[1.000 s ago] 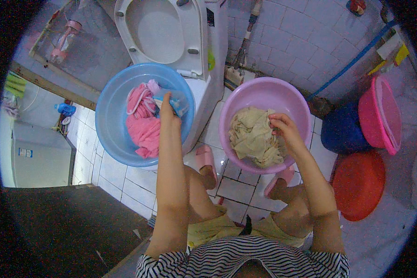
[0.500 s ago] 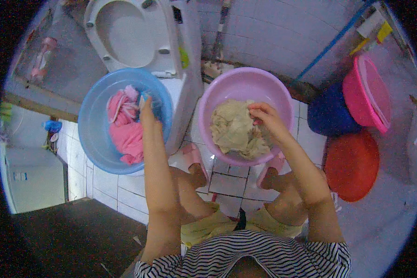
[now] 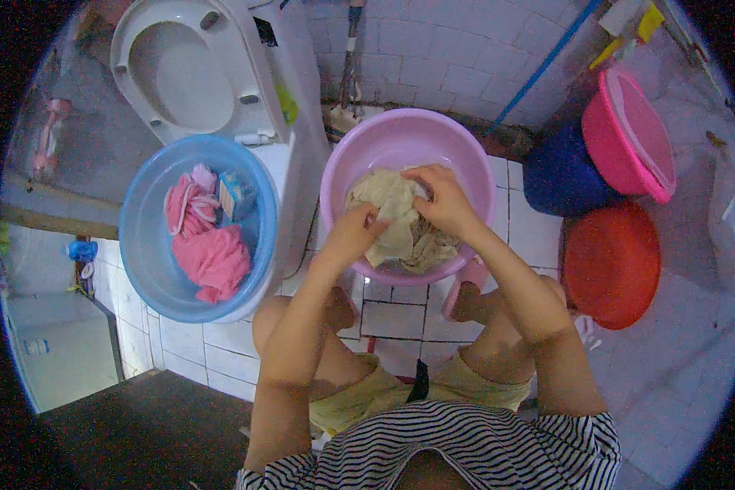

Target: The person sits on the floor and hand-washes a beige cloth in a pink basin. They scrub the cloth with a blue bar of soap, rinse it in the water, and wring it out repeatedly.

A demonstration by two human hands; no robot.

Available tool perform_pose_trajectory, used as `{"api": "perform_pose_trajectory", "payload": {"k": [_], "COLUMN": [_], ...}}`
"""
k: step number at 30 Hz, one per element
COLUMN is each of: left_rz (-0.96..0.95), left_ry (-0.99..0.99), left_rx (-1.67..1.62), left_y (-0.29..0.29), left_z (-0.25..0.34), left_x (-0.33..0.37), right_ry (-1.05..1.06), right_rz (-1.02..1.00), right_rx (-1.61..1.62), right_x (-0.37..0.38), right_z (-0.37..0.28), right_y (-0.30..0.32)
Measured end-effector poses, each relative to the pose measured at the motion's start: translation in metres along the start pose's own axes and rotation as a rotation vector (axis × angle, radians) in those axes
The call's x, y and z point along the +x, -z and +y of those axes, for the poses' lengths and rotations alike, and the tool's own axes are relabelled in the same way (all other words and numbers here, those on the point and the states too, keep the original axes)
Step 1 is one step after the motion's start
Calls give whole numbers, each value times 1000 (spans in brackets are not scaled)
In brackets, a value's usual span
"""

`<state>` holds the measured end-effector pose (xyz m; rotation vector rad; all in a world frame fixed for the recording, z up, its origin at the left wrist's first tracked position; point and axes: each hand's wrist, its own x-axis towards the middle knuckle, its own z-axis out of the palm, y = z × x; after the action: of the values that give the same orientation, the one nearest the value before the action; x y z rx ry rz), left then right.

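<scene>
Inside the purple basin [image 3: 482, 147] lies a crumpled, damp-looking beige cloth [image 3: 394, 214]. My left hand [image 3: 356, 232] pinches its left side with curled fingers. At its upper right, my right hand [image 3: 443, 201] is closed on another fold, thumb and fingers bent around it. Left of this stands a blue basin [image 3: 141, 237], holding a bunched pink cloth [image 3: 212, 260], a pink-and-white cloth [image 3: 191, 209] and a blue-and-white packet [image 3: 231, 196]. Neither hand touches those.
A white toilet [image 3: 98, 61] with its seat raised stands behind the blue basin. To the right are a dark blue bucket [image 3: 559, 171], a bright pink basin [image 3: 616, 143] and a red basin [image 3: 612, 265]. A blue pole [image 3: 547, 65] leans against the tiled wall.
My left hand has left the packet in the blue basin and come right to the beige cloth. My right hand has closed on the cloth. The whole view has shifted slightly.
</scene>
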<state>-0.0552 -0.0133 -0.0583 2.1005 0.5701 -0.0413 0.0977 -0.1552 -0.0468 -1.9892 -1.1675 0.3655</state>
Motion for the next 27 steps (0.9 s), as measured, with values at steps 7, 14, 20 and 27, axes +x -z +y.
{"api": "perform_pose_trajectory", "payload": {"k": [7, 14, 20, 27], "left_rz": [-29, 60, 122, 12], "left_ry": [-73, -160, -345, -219], "left_rx": [-508, -603, -128, -410], "left_y": [19, 26, 11, 19], "left_z": [21, 37, 39, 43], "left_x": [3, 5, 3, 3], "right_ry": [262, -175, -397, -576], "right_rz": [26, -163, -68, -11], "right_rx": [-180, 656, 871, 1073], "right_x": [0, 9, 10, 10], "right_z": [-3, -9, -8, -29], "right_y": [-6, 4, 7, 28]}}
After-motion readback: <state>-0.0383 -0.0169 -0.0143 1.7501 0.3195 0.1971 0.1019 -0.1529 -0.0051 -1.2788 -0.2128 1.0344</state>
